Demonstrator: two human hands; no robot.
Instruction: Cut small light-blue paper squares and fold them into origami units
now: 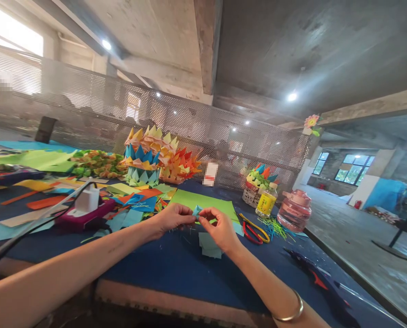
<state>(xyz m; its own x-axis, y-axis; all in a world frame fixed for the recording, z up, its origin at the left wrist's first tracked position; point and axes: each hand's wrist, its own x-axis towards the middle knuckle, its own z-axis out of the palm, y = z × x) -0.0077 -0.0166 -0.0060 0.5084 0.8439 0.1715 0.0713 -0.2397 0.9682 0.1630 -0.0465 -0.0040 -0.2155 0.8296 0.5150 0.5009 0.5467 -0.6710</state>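
Okay, holding a small blue piece (197, 211) up between both hands, by the near edge of the green sheet (203, 198). Left hand (176, 217): fingers pinched on the left end, thumb against index. Right hand (220, 228): same sort of pinch on the right end, nearly meeting the left one. Looks like shaping a fold; can't make out the crease lines at this size. To do it well: anchor with the left, work with the right, line up edges before pressing. Start light, then run a nail along the crease to set it. Go easy on the corners, likely to soften with too much handling. Check symmetry before letting go. Lower the wrists toward the surface (148, 269) for steadier pressure. Leave the slips (210, 246) flat, loosely stacked just nearer the body. No need for the scissors (260, 228) at this point, lying to the right of the right hand. Steer the right forearm clear of the glue gun (329, 284), farther right.
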